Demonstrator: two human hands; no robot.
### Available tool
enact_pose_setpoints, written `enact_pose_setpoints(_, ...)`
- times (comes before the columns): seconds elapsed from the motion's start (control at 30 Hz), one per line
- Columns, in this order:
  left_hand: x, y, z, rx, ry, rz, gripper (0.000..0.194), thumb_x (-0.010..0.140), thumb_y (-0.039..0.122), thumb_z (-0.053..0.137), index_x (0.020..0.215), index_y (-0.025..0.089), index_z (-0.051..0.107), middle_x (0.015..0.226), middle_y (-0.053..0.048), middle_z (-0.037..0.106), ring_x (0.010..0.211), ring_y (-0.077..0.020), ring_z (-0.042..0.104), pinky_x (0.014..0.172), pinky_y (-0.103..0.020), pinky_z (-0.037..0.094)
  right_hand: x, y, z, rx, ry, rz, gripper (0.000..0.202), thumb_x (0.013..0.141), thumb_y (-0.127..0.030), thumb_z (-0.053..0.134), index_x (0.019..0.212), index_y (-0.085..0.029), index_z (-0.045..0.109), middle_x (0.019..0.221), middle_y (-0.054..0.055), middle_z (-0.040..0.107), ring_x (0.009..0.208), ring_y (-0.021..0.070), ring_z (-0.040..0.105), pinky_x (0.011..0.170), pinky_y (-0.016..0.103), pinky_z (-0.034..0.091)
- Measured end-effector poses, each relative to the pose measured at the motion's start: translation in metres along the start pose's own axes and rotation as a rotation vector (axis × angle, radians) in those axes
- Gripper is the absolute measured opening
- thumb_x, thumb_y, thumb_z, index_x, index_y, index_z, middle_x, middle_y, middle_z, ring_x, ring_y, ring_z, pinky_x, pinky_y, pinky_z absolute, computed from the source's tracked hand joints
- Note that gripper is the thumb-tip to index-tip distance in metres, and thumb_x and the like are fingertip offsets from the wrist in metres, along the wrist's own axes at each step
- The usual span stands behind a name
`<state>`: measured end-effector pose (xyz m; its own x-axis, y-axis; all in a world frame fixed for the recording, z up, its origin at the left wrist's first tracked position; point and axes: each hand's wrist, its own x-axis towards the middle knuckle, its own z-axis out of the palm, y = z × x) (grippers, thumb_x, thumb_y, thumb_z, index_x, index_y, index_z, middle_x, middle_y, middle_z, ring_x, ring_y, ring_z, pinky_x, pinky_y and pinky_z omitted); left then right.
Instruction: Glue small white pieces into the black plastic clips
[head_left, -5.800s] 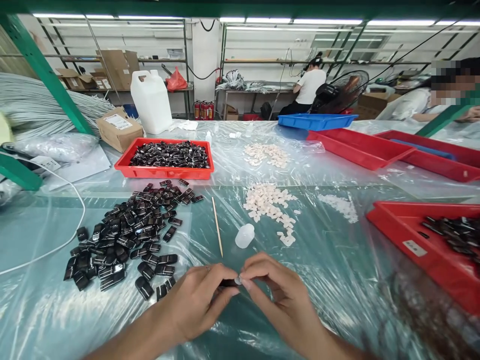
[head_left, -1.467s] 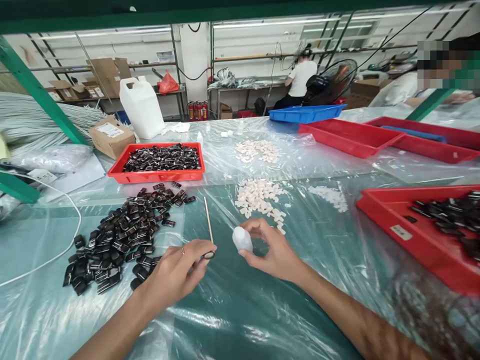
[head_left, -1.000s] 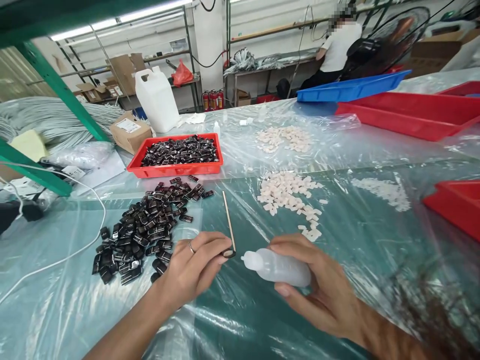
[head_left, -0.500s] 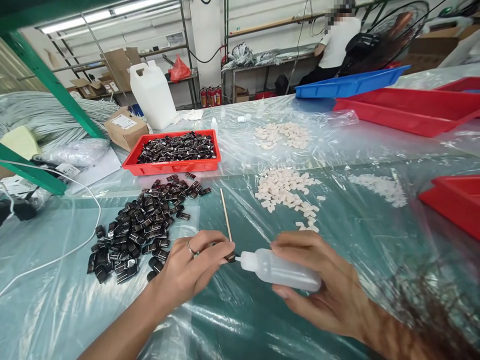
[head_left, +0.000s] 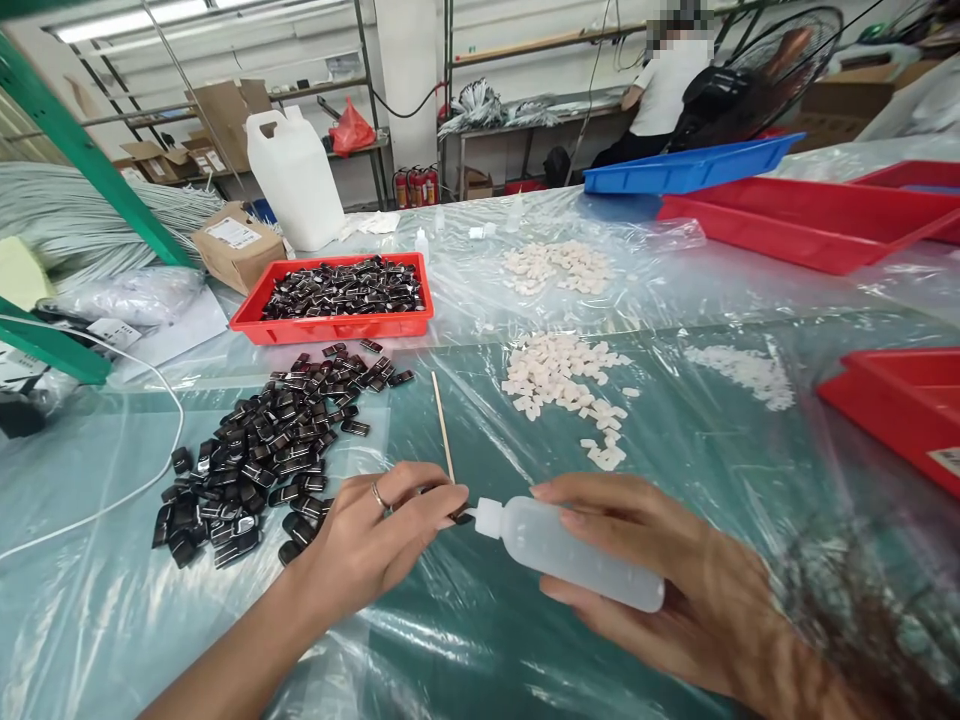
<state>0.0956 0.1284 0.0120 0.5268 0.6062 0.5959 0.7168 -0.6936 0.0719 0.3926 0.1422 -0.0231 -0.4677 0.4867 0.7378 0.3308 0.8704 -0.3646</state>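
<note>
My left hand (head_left: pixel 394 520), with a ring on one finger, pinches a small black plastic part (head_left: pixel 463 517) mostly hidden by the fingertips. My right hand (head_left: pixel 667 570) is wrapped round a translucent squeeze bottle (head_left: pixel 559 550), tilted with its white nozzle pointing left at the black part. Whether the tip touches the part I cannot tell. A thin wooden stick (head_left: pixel 442 428) extends away just beyond my left fingers; its near end is hidden. To the left spreads a pile of similar black parts (head_left: pixel 274 440). Small white pieces (head_left: pixel 551 370) lie beyond the bottle.
A red tray (head_left: pixel 330 328) full of black parts stands behind the pile, near a white jug (head_left: pixel 296 185) and a cardboard box (head_left: pixel 238 245). More white pieces (head_left: pixel 742 372) and red trays (head_left: pixel 892 400) are at right. A person (head_left: pixel 667 85) sits in the background.
The bottle has shifted slightly right and its base has dropped a little, with my right hand following. My left hand keeps its pinch. The whole view has moved slightly.
</note>
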Motion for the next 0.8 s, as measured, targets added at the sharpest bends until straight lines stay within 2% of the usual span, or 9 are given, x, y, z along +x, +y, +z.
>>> enact_pose_setpoints(0.1, 0.0, 0.001, 0.005, -0.016, -0.022, 0.009, 0.017, 0.108, 0.027, 0.045, 0.12, 0.024, 0.056, 0.103, 0.002, 0.07, 0.081, -0.0068, 0.071, 0.062, -0.019, 0.053, 0.0, 0.0, -0.007, 0.037, -0.054, 0.028, 0.064, 0.103, -0.013, 0.079, 0.161, -0.037, 0.065, 0.133, 0.017, 0.095, 0.098, 0.0267, 0.099, 0.071, 0.03, 0.082)
enact_pose_setpoints(0.23, -0.001, 0.001, 0.009, -0.038, -0.013, 0.018, 0.018, 0.108, 0.027, 0.043, 0.12, 0.024, 0.057, 0.101, 0.003, 0.072, 0.082, -0.0069, 0.072, 0.061, -0.018, 0.055, -0.001, -0.004, -0.008, 0.084, -0.019, 0.067, 0.076, 0.102, -0.012, 0.081, 0.17, -0.04, 0.061, 0.129, 0.013, 0.097, 0.102, 0.0286, 0.099, 0.079, 0.036, 0.085)
enact_pose_setpoints(0.43, -0.002, 0.001, 0.007, -0.031, -0.02, 0.024, 0.018, 0.108, 0.024, 0.043, 0.122, 0.023, 0.055, 0.099, 0.004, 0.072, 0.084, -0.0075, 0.072, 0.063, -0.019, 0.057, 0.0, -0.007, -0.005, 0.049, -0.024, 0.058, 0.071, 0.101, -0.01, 0.079, 0.163, -0.04, 0.064, 0.126, 0.01, 0.099, 0.099, 0.0293, 0.099, 0.094, 0.044, 0.088)
enact_pose_setpoints(0.57, -0.002, 0.002, 0.009, -0.03, -0.03, 0.021, 0.018, 0.108, 0.024, 0.044, 0.122, 0.024, 0.055, 0.1, 0.004, 0.072, 0.084, -0.0072, 0.072, 0.064, -0.019, 0.057, 0.0, -0.005, -0.006, 0.06, -0.022, 0.054, 0.072, 0.1, -0.008, 0.08, 0.163, -0.039, 0.065, 0.129, 0.011, 0.099, 0.102, 0.0286, 0.099, 0.096, 0.043, 0.088)
enact_pose_setpoints(0.73, -0.008, -0.002, 0.01, -0.041, -0.036, 0.002, 0.019, 0.107, 0.026, 0.046, 0.123, 0.025, 0.056, 0.103, 0.003, 0.073, 0.085, -0.0087, 0.072, 0.067, -0.02, 0.056, 0.002, 0.001, 0.002, 0.206, 0.033, 0.087, 0.081, 0.094, 0.0, 0.084, 0.163, -0.04, 0.071, 0.134, 0.01, 0.099, 0.11, 0.0279, 0.099, 0.092, 0.039, 0.086)
enact_pose_setpoints(0.8, -0.007, -0.003, 0.007, -0.062, -0.018, -0.038, 0.021, 0.107, 0.029, 0.044, 0.121, 0.026, 0.06, 0.104, 0.002, 0.072, 0.083, -0.0093, 0.072, 0.064, -0.02, 0.055, 0.009, 0.004, 0.008, 0.36, 0.103, 0.172, 0.078, 0.088, -0.002, 0.093, 0.154, -0.042, 0.08, 0.131, 0.007, 0.1, 0.111, 0.0282, 0.099, 0.094, 0.039, 0.085)
